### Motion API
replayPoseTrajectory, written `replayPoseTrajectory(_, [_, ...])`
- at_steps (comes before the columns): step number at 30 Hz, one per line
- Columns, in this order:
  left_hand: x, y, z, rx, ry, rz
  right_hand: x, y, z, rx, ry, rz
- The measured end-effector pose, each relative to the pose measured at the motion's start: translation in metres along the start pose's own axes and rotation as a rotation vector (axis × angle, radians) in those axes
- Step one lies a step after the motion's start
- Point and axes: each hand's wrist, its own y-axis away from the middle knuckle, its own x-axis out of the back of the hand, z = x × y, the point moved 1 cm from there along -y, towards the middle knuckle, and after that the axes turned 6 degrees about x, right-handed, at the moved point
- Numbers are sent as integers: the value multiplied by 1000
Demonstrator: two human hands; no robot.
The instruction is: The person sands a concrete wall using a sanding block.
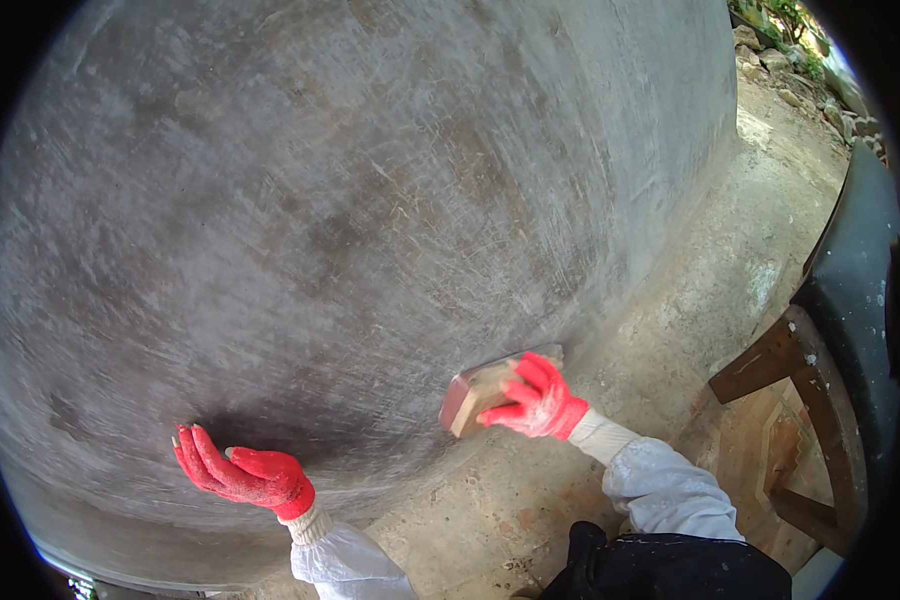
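A large curved grey wall [350, 200], scratched and patchy, fills most of the view. My right hand [542, 402], in a red-coated glove with a pale knit cuff, grips a wooden sanding block [488, 388]. Dark red material lines the block's left edge, and its face lies against the lower part of the wall, hidden from me. My left hand [245, 472], gloved the same way, is beside the wall to the left with its fingers stretched out. It holds nothing, and whether the fingertips touch the wall I cannot tell.
Rough concrete ground [705, 270] runs along the wall's base. To the right stands a brown wooden chair or stool frame [820, 400] over brick-like paving, with a dark, white-specked panel [855, 260] above it. Rocks [773, 60] and plants lie at the far right.
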Motion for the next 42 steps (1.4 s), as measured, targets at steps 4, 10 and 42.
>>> replayPoseTrajectory(4, [4,3,-8,-3,-10,10,33,-3,72,-675,199,259])
replayPoseTrajectory(10, [-1,0,-1,-3,6,46,12,12,31,-784,98,239])
replayPoseTrajectory(42, [14,-6,0,272,288,-38,10,-108,-38,79,138,-90])
